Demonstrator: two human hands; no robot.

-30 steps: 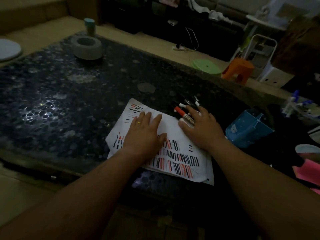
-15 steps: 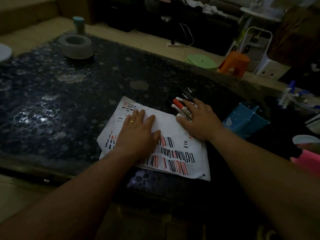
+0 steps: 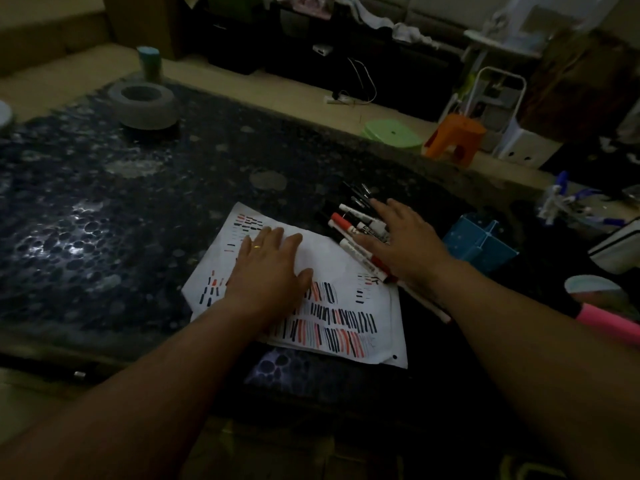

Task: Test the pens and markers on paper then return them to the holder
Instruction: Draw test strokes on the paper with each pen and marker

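Your right hand (image 3: pixel 408 244) fingers flat, spread over markers (image 3: pixel 349 223); left hand (image 3: pixel 266 271) flat on paper (image 3: pixel 346 268). Risk: loose markers roll from under fingers, off surface.

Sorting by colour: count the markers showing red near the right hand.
2. A red-capped marker lies on the table just past the paper's far edge; a marker with a red end lies on the paper beside the right hand's thumb. Others may be hidden under the hand.
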